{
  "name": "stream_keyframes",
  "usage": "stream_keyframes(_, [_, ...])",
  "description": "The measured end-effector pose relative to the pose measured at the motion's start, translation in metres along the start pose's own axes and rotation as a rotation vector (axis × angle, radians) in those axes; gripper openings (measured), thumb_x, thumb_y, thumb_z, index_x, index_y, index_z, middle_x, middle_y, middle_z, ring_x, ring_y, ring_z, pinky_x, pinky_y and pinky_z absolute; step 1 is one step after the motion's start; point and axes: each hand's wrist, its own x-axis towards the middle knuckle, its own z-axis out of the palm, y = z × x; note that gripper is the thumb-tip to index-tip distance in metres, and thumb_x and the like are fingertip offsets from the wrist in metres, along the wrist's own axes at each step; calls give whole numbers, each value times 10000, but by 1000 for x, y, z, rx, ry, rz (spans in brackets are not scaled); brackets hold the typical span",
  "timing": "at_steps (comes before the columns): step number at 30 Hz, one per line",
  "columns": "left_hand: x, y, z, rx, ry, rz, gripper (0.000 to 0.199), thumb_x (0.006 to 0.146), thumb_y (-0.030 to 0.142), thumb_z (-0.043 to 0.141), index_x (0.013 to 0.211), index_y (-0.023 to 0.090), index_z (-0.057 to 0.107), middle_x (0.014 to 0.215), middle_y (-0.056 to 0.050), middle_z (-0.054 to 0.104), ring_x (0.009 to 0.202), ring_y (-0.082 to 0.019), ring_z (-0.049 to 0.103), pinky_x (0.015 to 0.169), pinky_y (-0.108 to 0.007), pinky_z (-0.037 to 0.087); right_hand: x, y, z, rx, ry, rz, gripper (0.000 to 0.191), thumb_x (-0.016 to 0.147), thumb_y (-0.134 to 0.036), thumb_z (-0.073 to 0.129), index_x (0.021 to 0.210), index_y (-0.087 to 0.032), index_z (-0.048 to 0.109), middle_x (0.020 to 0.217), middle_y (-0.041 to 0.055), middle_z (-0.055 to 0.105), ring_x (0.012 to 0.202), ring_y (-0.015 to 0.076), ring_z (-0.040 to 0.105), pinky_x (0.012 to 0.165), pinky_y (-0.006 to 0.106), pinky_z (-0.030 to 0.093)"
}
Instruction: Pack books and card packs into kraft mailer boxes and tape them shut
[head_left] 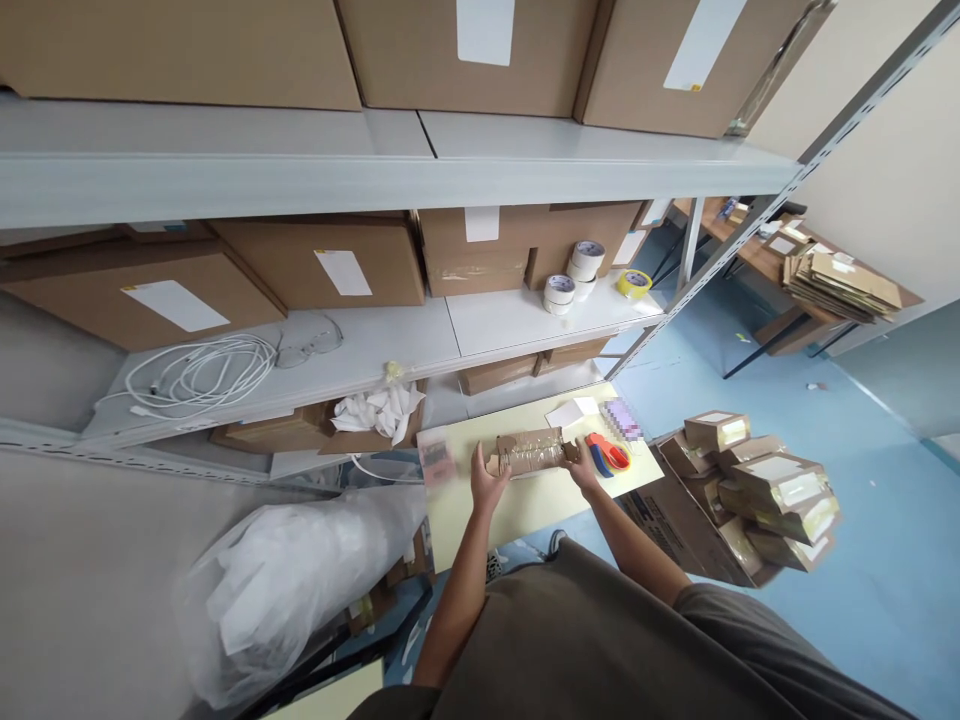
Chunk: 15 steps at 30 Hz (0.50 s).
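Observation:
A small brown cardboard package (531, 450), its middle wrapped in shiny clear tape, is between my hands over the pale yellow table (465, 530). My left hand (489, 482) grips its left end, with the thumb on the near side. At its right end, my right hand (582, 468) closes around a torn-looking cardboard flap. Just right of that hand lies a red and blue tape dispenser (609, 455). White paper (571, 411) and a blurred purple item (621, 419) rest at the table's far right, and a blurred pinkish item (437, 464) at its left.
Taped boxes (780, 485) pile up in a large carton on the floor at right. Shelving (390, 185) with big cartons stands ahead, holding tape rolls (574, 275) and a coiled white cable (202, 370). A large plastic bag (300, 580) bulges at left.

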Motion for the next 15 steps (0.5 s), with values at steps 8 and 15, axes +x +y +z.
stream_keyframes(8, [23,50,17,607,-505,306,642,762,130,810,1373,257,661,1707,-129,385,1631,-408,182,1246,-589,341,-3,-25,-5,-334,5,-165,633,856,-306,620,1480,-211,571,1371,141,711,1241,309,679,1085,466,531])
stream_keyframes(15, [10,39,17,648,-391,479,371,873,36,602,1170,227,717,1652,-121,477,1636,-354,210,1230,-603,360,2,-24,-9,-400,113,-61,495,874,-251,527,1336,-182,689,1155,133,792,1071,301,736,950,417,592])
